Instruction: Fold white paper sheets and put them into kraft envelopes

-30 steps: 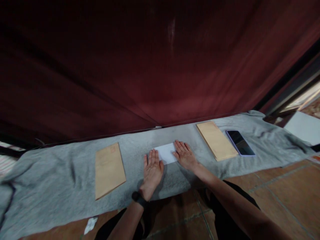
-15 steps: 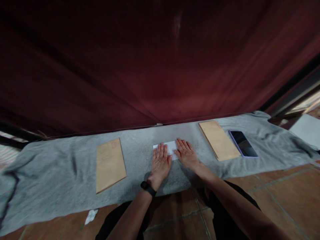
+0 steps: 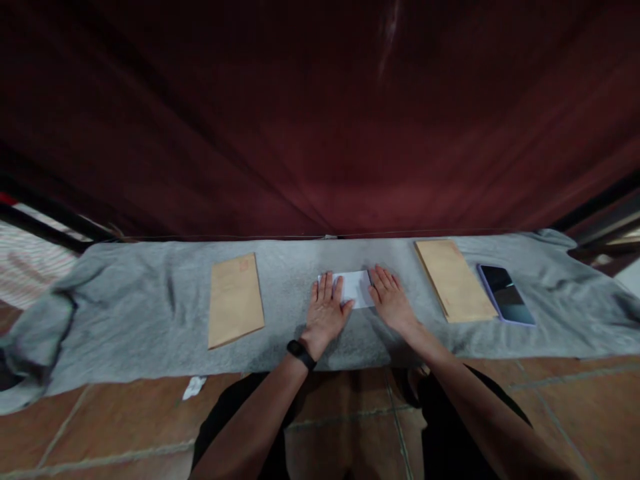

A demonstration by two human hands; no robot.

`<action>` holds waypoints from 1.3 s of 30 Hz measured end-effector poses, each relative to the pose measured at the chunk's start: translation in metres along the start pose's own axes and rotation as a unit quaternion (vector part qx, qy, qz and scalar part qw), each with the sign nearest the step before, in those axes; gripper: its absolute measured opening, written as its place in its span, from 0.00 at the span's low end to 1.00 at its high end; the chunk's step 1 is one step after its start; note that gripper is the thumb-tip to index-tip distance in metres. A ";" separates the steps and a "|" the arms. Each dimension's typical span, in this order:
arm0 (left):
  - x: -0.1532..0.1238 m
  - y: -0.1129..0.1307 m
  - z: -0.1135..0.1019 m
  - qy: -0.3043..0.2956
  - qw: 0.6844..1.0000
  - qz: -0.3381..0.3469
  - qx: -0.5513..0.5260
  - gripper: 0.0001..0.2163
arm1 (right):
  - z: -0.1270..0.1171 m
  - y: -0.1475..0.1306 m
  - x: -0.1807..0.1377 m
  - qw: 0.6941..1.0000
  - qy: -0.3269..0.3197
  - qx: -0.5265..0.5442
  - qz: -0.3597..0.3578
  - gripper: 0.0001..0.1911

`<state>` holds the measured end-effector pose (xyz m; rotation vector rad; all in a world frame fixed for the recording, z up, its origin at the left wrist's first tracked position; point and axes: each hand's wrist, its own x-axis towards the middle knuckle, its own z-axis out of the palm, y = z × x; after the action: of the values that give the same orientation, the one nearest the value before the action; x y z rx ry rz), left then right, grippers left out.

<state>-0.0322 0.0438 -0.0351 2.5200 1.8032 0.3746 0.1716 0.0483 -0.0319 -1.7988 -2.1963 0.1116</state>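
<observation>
A small white sheet of paper [image 3: 357,289] lies flat on the grey cloth in front of me. My left hand [image 3: 327,310] rests flat over its left end, fingers stretched out, with a dark band on the wrist. At the paper's right edge lies my right hand [image 3: 393,300], also flat with fingers extended. The parts of the paper beneath the hands are hidden. To the left is a brown paper envelope [image 3: 236,301] with a reddish mark near its top corner. On the right sits what looks like a stack of brown envelopes [image 3: 455,283].
A phone in a purple case [image 3: 506,293] lies right of the stack, close to its corner. The grey cloth [image 3: 135,300] runs along a dark red upright surface [image 3: 320,147]. A crumpled white scrap [image 3: 194,387] is on the tiled floor [image 3: 125,420].
My hands have moved slightly apart, the right one toward the paper's right edge, so more of the white paper shows. The whole view has shifted and levelled a little.
</observation>
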 end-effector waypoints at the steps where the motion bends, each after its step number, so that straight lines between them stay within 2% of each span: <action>1: 0.000 0.001 -0.001 -0.006 1.000 -0.003 0.000 0.32 | 0.000 -0.004 0.000 1.000 -0.004 0.014 -0.024 0.30; 4: 0.000 0.001 -0.002 -0.017 1.000 -0.005 0.002 0.32 | 0.003 -0.018 -0.004 0.995 -0.027 0.040 -0.092 0.29; 7: 0.000 0.001 -0.001 -0.023 1.000 0.001 0.003 0.32 | 0.011 -0.028 -0.010 0.993 -0.039 0.032 -0.105 0.29; 11: 0.000 0.000 0.001 -0.024 1.000 0.002 0.004 0.32 | 0.018 -0.026 -0.012 0.995 -0.032 0.012 -0.094 0.30; 22: 0.000 0.002 -0.004 -0.024 1.000 -0.006 0.008 0.33 | 0.018 0.001 -0.009 0.998 -0.027 -0.019 -0.050 0.32; 30: -0.002 0.004 -0.012 -0.022 0.999 -0.035 0.013 0.32 | 0.011 0.010 -0.010 0.997 -0.033 -0.056 -0.029 0.29; 35: -0.003 -0.002 -0.019 -0.012 0.998 -0.054 0.004 0.30 | 0.008 0.013 -0.007 0.998 -0.033 -0.059 -0.006 0.28; 39: -0.001 -0.014 -0.021 -0.007 0.997 -0.058 -0.052 0.26 | 0.008 0.014 -0.005 0.999 -0.020 -0.042 0.015 0.29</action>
<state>-0.0501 0.0449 -0.0167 2.3304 1.8631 0.4335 0.1834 0.0478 -0.0441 -1.8909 -2.2324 0.0649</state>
